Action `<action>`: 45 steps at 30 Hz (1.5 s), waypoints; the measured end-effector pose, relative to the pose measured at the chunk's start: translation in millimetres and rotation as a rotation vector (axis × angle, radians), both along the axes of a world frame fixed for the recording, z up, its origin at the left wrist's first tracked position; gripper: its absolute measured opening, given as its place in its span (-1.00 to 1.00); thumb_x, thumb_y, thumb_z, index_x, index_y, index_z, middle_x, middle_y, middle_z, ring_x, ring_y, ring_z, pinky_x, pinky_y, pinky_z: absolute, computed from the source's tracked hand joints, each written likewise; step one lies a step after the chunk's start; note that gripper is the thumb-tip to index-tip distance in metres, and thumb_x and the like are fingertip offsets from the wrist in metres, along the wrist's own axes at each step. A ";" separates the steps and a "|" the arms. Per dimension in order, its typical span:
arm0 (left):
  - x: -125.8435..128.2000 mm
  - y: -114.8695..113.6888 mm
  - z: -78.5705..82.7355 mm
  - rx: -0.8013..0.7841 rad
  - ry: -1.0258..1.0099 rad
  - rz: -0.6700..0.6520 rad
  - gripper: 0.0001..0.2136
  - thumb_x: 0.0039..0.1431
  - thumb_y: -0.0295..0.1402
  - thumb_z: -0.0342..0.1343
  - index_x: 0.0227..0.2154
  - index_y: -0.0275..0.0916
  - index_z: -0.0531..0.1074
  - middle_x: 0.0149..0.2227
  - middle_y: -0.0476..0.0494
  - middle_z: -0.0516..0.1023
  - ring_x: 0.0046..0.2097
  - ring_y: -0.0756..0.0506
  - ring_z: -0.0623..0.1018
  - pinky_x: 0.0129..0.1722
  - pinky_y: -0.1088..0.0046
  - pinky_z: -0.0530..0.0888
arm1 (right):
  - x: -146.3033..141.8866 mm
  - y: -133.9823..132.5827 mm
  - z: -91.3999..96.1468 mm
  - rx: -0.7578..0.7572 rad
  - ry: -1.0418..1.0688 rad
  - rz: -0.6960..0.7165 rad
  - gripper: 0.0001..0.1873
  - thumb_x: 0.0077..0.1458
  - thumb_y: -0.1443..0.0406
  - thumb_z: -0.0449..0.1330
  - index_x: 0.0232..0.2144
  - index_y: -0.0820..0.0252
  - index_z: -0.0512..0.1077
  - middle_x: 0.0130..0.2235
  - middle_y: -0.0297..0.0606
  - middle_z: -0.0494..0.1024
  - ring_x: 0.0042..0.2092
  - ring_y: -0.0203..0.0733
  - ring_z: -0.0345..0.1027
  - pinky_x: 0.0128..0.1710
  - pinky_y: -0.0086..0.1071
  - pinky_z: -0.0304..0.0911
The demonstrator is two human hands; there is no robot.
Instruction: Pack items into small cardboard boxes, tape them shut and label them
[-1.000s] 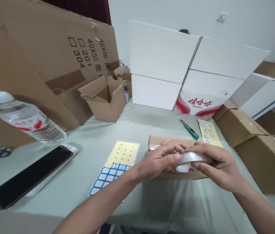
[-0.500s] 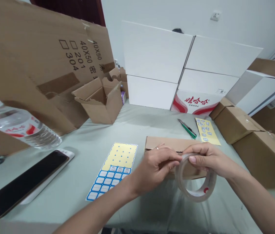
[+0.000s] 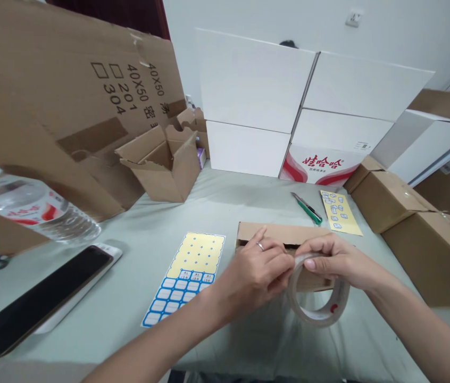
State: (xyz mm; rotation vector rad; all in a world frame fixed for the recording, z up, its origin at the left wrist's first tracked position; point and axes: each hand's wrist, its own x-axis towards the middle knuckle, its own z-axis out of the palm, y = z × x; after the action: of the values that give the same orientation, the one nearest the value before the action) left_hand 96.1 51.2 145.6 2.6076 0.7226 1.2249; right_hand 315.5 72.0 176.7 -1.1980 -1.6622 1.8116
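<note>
My right hand (image 3: 339, 260) grips the top of a roll of clear tape (image 3: 321, 295), which hangs tilted just above the table. My left hand (image 3: 259, 268), a ring on one finger, pinches at the roll's top edge beside the right thumb. Both hands are in front of a small flat cardboard box (image 3: 276, 235) lying on the pale green table (image 3: 217, 202).
A blue and yellow sticker sheet (image 3: 187, 276) lies left of the hands. A green utility knife (image 3: 308, 208) and a yellow label sheet (image 3: 339, 213) lie behind. A water bottle (image 3: 29, 207), phone (image 3: 43, 298), open small carton (image 3: 165, 159), and brown boxes (image 3: 412, 223) surround the area.
The tape roll went from lying flat in both hands over the box to hanging upright in front of it. My left fingers closed in on its top edge.
</note>
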 end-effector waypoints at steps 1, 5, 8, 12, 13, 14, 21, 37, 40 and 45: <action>-0.2 0.5 0.6 -0.020 -0.007 -0.010 -0.87 0.28 -0.50 -0.04 -0.34 -0.26 0.40 -0.37 -0.09 0.57 -0.22 -0.05 0.56 0.14 0.12 0.36 | 0.4 0.2 -0.8 -0.016 0.009 0.003 -0.51 -0.11 0.00 0.40 -0.33 0.35 0.56 -0.59 -0.37 0.36 -0.58 -0.46 0.05 -0.62 -0.53 -0.07; -4.0 2.0 6.5 -0.274 -0.073 -0.069 -0.88 0.30 -0.44 -0.03 -0.28 -0.26 0.41 -0.31 -0.11 0.60 -0.24 -0.03 0.56 0.11 0.21 0.37 | 2.0 2.1 -3.6 -0.077 0.094 0.049 -0.52 -0.06 0.01 0.37 -0.30 0.34 0.54 -0.67 -0.46 0.23 -0.63 -0.48 -0.04 -0.66 -0.55 -0.16; -7.9 3.4 9.5 -0.427 -0.104 -0.139 -0.84 0.29 -0.43 -0.03 -0.18 -0.27 0.44 -0.24 -0.14 0.63 -0.18 -0.05 0.58 0.20 0.15 0.28 | 1.8 3.6 -3.9 -0.088 0.133 0.058 -0.54 -0.05 0.01 0.37 -0.33 0.34 0.54 -0.70 -0.49 0.20 -0.65 -0.50 -0.08 -0.68 -0.56 -0.20; -9.9 6.5 8.9 -0.585 -0.155 -0.209 -0.85 0.27 -0.34 0.06 -0.18 -0.24 0.48 -0.26 -0.13 0.65 -0.20 -0.07 0.60 0.26 0.09 0.19 | 0.1 4.4 -5.3 -0.136 0.160 0.055 -0.55 -0.08 0.02 0.40 -0.36 0.34 0.53 -0.70 -0.49 0.22 -0.66 -0.51 -0.07 -0.69 -0.56 -0.19; -9.7 7.3 8.5 -0.619 -0.169 -0.210 -0.86 0.25 -0.32 0.10 -0.21 -0.23 0.49 -0.29 -0.12 0.65 -0.22 -0.07 0.60 0.27 0.08 0.16 | -0.5 4.5 -6.3 -0.159 0.169 0.064 -0.55 -0.08 0.03 0.40 -0.35 0.33 0.52 -0.69 -0.48 0.23 -0.66 -0.51 -0.06 -0.69 -0.56 -0.18; -9.3 8.0 8.1 -0.648 -0.179 -0.208 -0.87 0.24 -0.30 0.12 -0.24 -0.23 0.50 -0.31 -0.10 0.65 -0.23 -0.07 0.61 0.29 0.07 0.13 | -1.0 4.6 -7.3 -0.180 0.180 0.074 -0.55 -0.09 0.03 0.41 -0.35 0.33 0.52 -0.69 -0.48 0.23 -0.66 -0.51 -0.05 -0.68 -0.56 -0.17; -1.7 5.2 8.3 -0.662 -0.241 -0.153 -0.87 0.25 -0.31 0.10 -0.33 -0.22 0.50 -0.35 -0.07 0.62 -0.26 -0.04 0.57 0.25 0.06 0.19 | -2.6 6.6 -12.1 -0.205 0.272 0.089 -0.59 -0.05 0.07 0.39 -0.35 0.35 0.51 -0.70 -0.50 0.23 -0.67 -0.52 -0.06 -0.71 -0.58 -0.21; -2.7 9.7 3.8 -0.703 -0.297 -0.208 -0.79 0.24 -0.20 0.14 -0.24 -0.21 0.57 -0.32 -0.10 0.64 -0.24 -0.06 0.59 0.30 0.02 0.10 | -5.8 8.4 -20.4 -0.340 0.495 0.144 -0.72 0.02 0.18 0.36 -0.33 0.32 0.55 -0.69 -0.47 0.24 -0.68 -0.52 -0.07 -0.72 -0.62 -0.12; -0.4 7.6 3.1 -0.669 -0.283 -0.176 -0.84 0.25 -0.28 0.13 -0.25 -0.22 0.55 -0.33 -0.09 0.63 -0.25 -0.05 0.59 0.28 0.02 0.13 | -5.4 8.7 -22.9 -0.342 0.496 0.142 -0.73 0.02 0.19 0.36 -0.33 0.32 0.56 -0.68 -0.47 0.24 -0.68 -0.52 -0.07 -0.72 -0.62 -0.13; 2.8 3.1 3.7 -0.622 -0.250 -0.119 -0.86 0.28 -0.35 0.07 -0.29 -0.21 0.53 -0.34 -0.05 0.61 -0.28 -0.02 0.57 0.25 0.03 0.19 | -6.1 7.7 -23.9 -0.350 0.485 0.123 -0.71 -0.01 0.18 0.37 -0.35 0.33 0.54 -0.70 -0.49 0.22 -0.68 -0.52 -0.08 -0.71 -0.61 -0.12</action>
State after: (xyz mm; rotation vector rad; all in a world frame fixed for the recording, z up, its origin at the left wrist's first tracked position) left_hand 98.9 54.4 149.3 1.9265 0.7395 1.0508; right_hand 309.5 79.8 152.8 -0.6987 -1.1984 2.3108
